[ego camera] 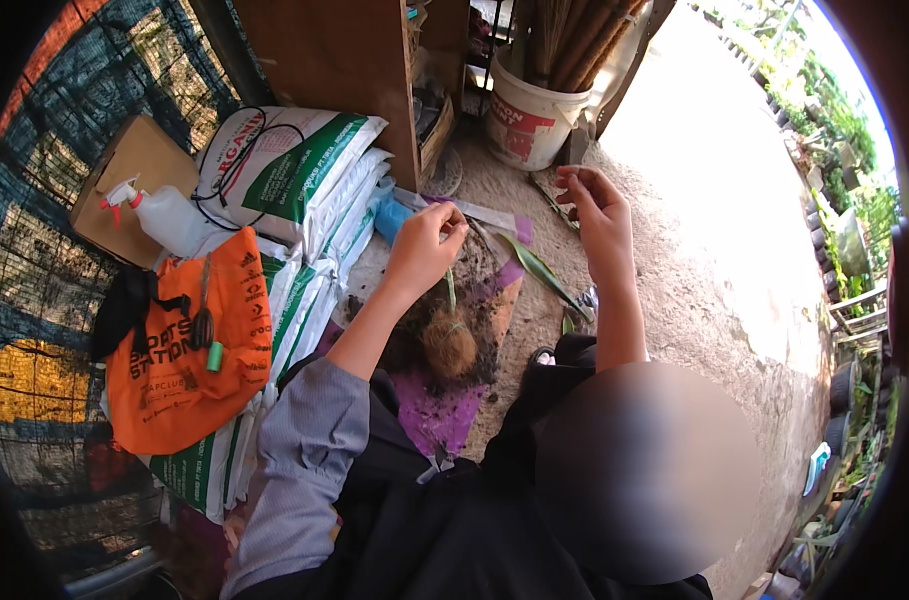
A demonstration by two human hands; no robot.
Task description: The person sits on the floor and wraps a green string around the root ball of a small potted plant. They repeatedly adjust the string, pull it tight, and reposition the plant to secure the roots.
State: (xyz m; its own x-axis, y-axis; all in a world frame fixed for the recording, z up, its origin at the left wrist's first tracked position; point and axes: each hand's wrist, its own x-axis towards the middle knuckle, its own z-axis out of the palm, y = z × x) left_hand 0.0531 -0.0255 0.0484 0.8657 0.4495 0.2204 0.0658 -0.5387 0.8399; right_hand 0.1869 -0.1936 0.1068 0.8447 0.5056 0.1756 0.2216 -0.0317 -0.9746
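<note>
A brown fibre-covered ball (450, 346) rests among dark loose soil on a purple plastic sheet (433, 409) in front of me. Thin green string is wound around its top. From there a pale green strand (450, 289) runs up to my left hand (430, 246), whose thumb and fingers pinch its upper end. My right hand (598, 217) is raised over the concrete to the right, fingers curled towards the thumb. Whether a thin thread lies between those fingers cannot be made out. Below it a long green leaf with pale edges (544, 274) lies across the sheet's edge.
Stacked white-and-green growing-media sacks (304, 180) stand at left, with a spray bottle (173, 217), a cardboard box (139, 169) and an orange bag (191, 390). Scissors (202, 322) and a green thread spool (214, 356) lie on the bag. A white bucket (529, 120) holds brooms or poles ahead.
</note>
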